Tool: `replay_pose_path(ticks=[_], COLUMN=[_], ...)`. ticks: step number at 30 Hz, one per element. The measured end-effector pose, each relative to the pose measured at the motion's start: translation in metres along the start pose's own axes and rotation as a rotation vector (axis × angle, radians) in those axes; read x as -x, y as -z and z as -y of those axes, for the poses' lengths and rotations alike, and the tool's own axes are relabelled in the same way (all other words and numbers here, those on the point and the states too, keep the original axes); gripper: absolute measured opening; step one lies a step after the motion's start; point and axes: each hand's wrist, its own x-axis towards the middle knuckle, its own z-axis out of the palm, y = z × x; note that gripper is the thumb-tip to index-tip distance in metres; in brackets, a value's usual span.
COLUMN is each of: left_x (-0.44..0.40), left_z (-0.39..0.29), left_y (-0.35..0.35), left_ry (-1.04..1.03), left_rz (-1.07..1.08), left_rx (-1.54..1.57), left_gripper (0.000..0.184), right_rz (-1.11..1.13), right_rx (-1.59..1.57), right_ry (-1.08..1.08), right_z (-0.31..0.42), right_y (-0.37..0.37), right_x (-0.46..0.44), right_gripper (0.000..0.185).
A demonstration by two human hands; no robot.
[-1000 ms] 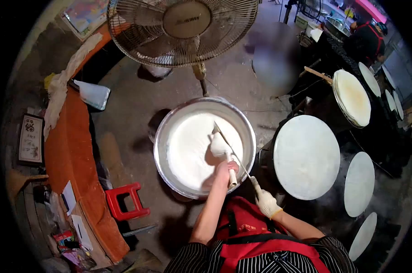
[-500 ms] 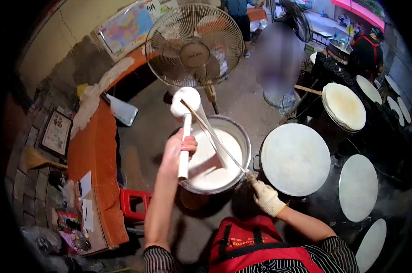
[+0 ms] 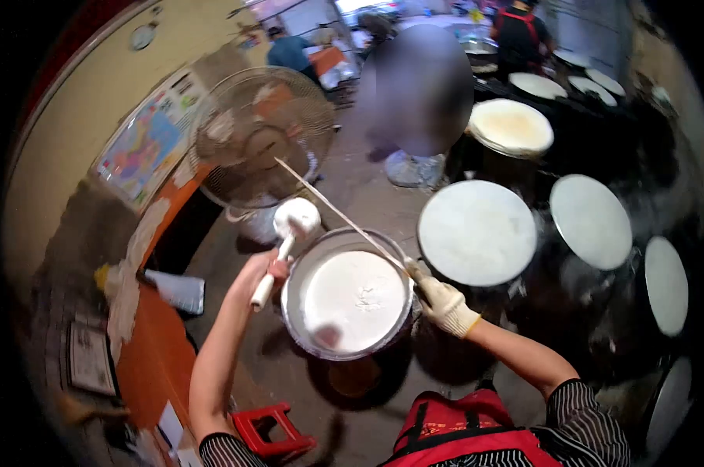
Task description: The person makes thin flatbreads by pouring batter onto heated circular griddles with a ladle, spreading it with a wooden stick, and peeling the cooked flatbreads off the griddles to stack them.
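My left hand [image 3: 268, 268] is closed around the white handle of a ladle [image 3: 296, 219]. The ladle's round head is coated in white batter and hangs beyond the upper left rim of a large metal pot [image 3: 350, 357]. White batter [image 3: 352, 288] fills much of the pot, with a small ripple at its right. Wearing a pale work glove, my right hand [image 3: 441, 302] grips a long thin stick [image 3: 329, 204] by its lower end, at the pot's right rim. The stick slants up and left over the pot's far side.
Round griddle plates [image 3: 477, 233] stand on my right, with a stack of flatbreads [image 3: 512, 124] beyond. A floor fan [image 3: 262, 140] is ahead left, a red stool [image 3: 273, 430] at lower left. Two co-workers, one with red straps [image 3: 521, 39], are in the background.
The view has turned to the right. My left hand and the ladle have moved from above the pot to its left side. A white streak between ladle and batter is gone.
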Motion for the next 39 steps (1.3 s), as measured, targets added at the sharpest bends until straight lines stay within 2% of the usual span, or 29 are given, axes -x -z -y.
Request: replay_pose_path(ticks=[2,4,6,7,10,11,12,13,14,15,16,18,19,20,21,22,24,26,27,28,29,30,31,32,33,34,36,37,39], left_x=[0.01,0.015,0.031,0.026,0.016,0.007,0.002,0.007,0.018,0.052,0.062,0.09,0.102,0.114,0.128,0.145,0.175,0.202,0.208,0.216,0.226,0.227,0.233,0.237,0.234,0.237,0.224,0.214,0.191], left_z=[0.035,0.06,0.097,0.115,0.185,0.212,0.242,0.276,0.312,0.35,0.384,0.457,0.5,0.544,0.588,0.627,0.686,0.745,0.768,0.79,0.807,0.827,0.838,0.849,0.87,0.88,0.919,0.942,0.984], left_y=[-0.027,-0.048,-0.097,-0.112,-0.188,-0.212,-0.241,-0.273,-0.313,-0.357,-0.394,-0.462,-0.496,-0.529,-0.558,-0.582,-0.616,-0.651,-0.664,-0.675,-0.681,-0.686,-0.685,-0.686,-0.691,-0.692,-0.691,-0.689,-0.681], left_ry=[-0.018,0.1,0.232,0.369,0.674,0.784,0.892,0.924,0.991,0.844,0.872,0.863,0.764,0.6,0.43,0.309,0.115,-0.564,-0.788,-1.015,-0.94,-0.753,-0.706,-0.66,-0.49,-0.469,-0.336,-0.321,-0.196], left_rz=[-0.028,0.071,0.053,0.144,0.294,0.289,0.273,0.417,0.453,0.582,0.642,0.826,1.017,1.223,1.394,1.508,1.685,1.992,2.099,2.194,2.168,2.181,2.147,2.113,2.086,2.07,1.934,1.88,1.789], left_rx=[-0.173,-0.284,-0.354,-0.333,-0.513,-0.534,-0.563,-0.738,-0.803,-1.079,-1.143,-1.304,-1.424,-1.549,-1.63,-1.637,-1.531,-1.52,-1.467,-1.392,-1.473,-1.466,-1.521,-1.572,-1.601,-1.618,-1.649,-1.657,-1.7], left_gripper=[0.025,0.026,0.027,0.026,0.024,0.024,0.024,0.026,0.029,0.031,0.032,0.03,0.028,0.026,0.025,0.023,0.025,0.029,0.03,0.031,0.033,0.034,0.033,0.033,0.032,0.033,0.033,0.031,0.026], right_rz=[-0.107,-0.113,-0.348,-0.435,-0.584,-0.616,-0.731,-0.843,-0.95,-1.108,-1.256,-1.558,-1.654,-1.533,-1.554,-1.565,-1.427,-1.273,-1.134,-1.193,-1.521,-1.744,-1.962,-2.095,-2.212,-2.16,-2.31,-2.422,-2.477], right_rx=[-0.085,-0.164,0.01,0.059,0.108,0.032,0.029,0.019,0.006,0.001,0.042,-0.069,0.021,0.131,0.26,0.383,0.322,0.597,0.897,0.753,0.621,0.411,0.217,-0.051,-0.332,-0.392,-0.669,-0.797,-0.176], right_ry=[-0.074,-0.3,-0.282,-0.328,-0.727,-0.963,-1.099,-1.221,-1.324,-1.357,-1.284,-1.337,-1.206,-1.243,-1.165,-1.086,-1.294,-1.334,-1.473,-1.596,-1.319,-1.164,-0.972,-0.921,-0.852,-1.094,-0.896,-0.575,-0.876], right_z=[-0.019,-0.015,-0.037,-0.042,-0.032,-0.022,-0.006,0.012,0.022,0.029,0.046,0.058,0.062,0.063,0.045,0.028,0.046,0.034,0.026,0.043,0.023,0.008,-0.005,-0.012,-0.017,0.001,-0.03,-0.054,-0.097], right_y=[0.007,0.036,0.031,0.03,0.021,0.014,0.01,0.005,0.0,-0.011,0.0,0.031,0.05,0.067,0.075,0.082,0.149,0.192,0.196,0.233,0.228,0.223,0.219,0.214,0.212,0.222,0.181,0.162,0.145], right_x=[0.062,0.133,0.219,0.265,0.409,0.446,0.483,0.515,0.544,0.575,0.594,0.623,0.639,0.667,0.695,0.72,0.722,0.75,0.762,0.755,0.773,0.788,0.801,0.808,0.816,0.804,0.802,0.801,0.796], right_gripper=[0.065,0.06,0.061,0.059,0.053,0.051,0.051,0.052,0.052,0.046,0.034,0.036,0.045,0.041,0.035,0.037,0.047,0.051,0.053,0.051,0.051,0.049,0.048,0.045,0.042,0.051,0.048,0.045,0.036])
